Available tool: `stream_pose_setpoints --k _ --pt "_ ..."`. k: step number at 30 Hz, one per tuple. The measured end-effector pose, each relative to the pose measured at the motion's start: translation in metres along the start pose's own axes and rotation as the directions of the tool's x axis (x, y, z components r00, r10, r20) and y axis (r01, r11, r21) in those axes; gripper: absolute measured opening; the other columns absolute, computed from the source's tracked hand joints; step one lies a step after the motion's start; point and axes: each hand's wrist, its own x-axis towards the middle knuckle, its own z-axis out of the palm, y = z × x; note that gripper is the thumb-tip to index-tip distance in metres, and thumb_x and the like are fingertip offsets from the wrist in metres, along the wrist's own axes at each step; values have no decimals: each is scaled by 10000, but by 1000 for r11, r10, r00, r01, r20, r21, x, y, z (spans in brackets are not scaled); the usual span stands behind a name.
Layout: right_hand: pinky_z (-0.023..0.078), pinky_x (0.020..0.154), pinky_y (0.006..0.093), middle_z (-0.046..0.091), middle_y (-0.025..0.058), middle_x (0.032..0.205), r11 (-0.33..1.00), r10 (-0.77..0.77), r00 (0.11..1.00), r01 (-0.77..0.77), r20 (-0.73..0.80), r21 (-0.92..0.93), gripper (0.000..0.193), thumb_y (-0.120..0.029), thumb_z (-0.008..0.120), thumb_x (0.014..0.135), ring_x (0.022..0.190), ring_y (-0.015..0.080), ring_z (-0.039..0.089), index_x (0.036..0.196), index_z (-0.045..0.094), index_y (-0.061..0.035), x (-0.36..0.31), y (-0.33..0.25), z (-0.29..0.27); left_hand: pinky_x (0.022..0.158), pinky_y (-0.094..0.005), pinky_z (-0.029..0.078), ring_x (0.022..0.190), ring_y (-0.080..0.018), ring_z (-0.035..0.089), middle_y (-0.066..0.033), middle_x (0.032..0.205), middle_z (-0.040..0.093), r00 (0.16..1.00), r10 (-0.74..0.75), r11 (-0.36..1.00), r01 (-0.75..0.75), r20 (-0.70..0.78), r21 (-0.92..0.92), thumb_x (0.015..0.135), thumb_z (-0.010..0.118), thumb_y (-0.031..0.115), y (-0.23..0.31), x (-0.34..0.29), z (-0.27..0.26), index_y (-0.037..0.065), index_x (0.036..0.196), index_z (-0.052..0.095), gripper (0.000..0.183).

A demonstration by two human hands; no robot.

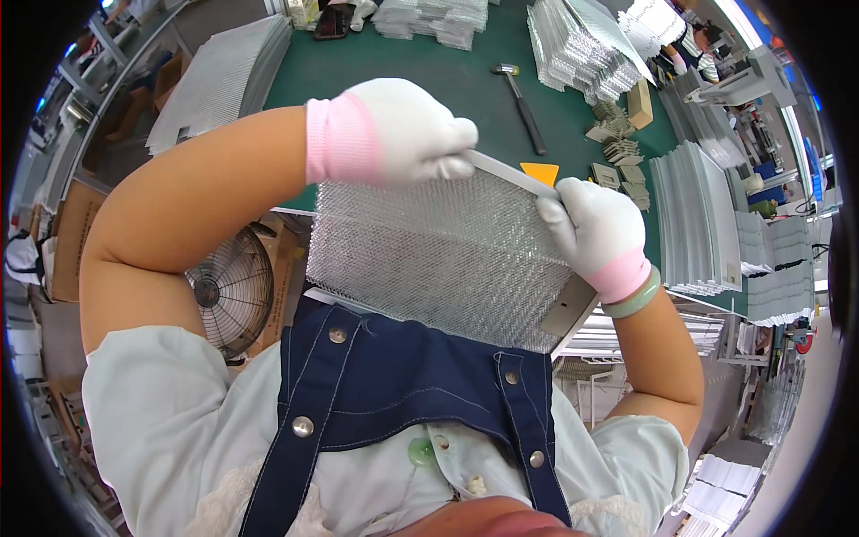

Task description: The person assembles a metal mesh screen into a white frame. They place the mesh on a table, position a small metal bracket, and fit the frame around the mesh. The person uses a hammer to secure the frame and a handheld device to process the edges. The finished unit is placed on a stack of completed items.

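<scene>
A silvery metal mesh filter panel (429, 259) leans tilted between my apron and the green table. Along its far edge runs a pale metal frame strip (510, 172). My left hand (407, 134), in a white glove with a pink cuff, is closed on that strip toward its left part. At the strip's right end my right hand (595, 224), gloved alike, grips the corner with the thumb on the mesh side. A small metal plate (567, 304) sits at the panel's lower right side. My fingertips behind the strip are hidden.
On the green table (344, 67) lie a hammer (522, 107), a yellow triangular piece (540, 173) and small metal parts (617, 143). Mesh sheets (586, 49) are piled at the far right. Stacked panels (693, 219) stand to the right; a floor fan (230, 291) is at left.
</scene>
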Motion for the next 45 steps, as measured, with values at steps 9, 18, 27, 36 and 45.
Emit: stream_pose_setpoints --k 9,18,27,36,45 --pt "458 529 408 551 128 612 1000 -5 1000 5 3 27 340 -353 615 942 567 327 589 753 569 -73 3 3 3 622 -433 521 662 -336 647 -134 666 618 999 -42 998 43 -16 54 891 606 252 -16 -20 -1 54 831 626 208" --pt "452 535 420 547 143 617 996 30 1000 -30 4 88 344 -328 603 944 584 349 587 739 554 -56 0 2 4 710 -441 522 758 -348 640 -146 763 630 977 -162 986 167 140 -24 983 526 333 -37 -52 -20 41 948 601 303" --pt "500 696 454 628 182 762 955 -41 988 -6 151 297 308 -328 563 964 761 391 632 912 597 -27 59 -42 2 769 -437 470 816 -340 576 -167 814 571 972 -225 924 235 70 -301 951 575 340 -24 -63 -15 20 951 560 320" --pt "455 627 371 570 133 679 715 439 866 -497 238 492 372 -361 556 992 635 244 571 934 611 3 8 29 64 889 -459 494 977 -361 643 -232 1032 653 704 -288 706 614 649 -353 966 461 479 59 -127 37 -26 1160 594 557" --pt "493 714 291 625 90 895 908 390 727 -203 -565 366 346 -271 491 1044 784 172 582 1131 607 43 19 6 32 694 -337 451 745 -161 524 -62 797 532 348 -795 558 95 -497 -824 983 577 284 42 -35 5 -13 1046 552 305"
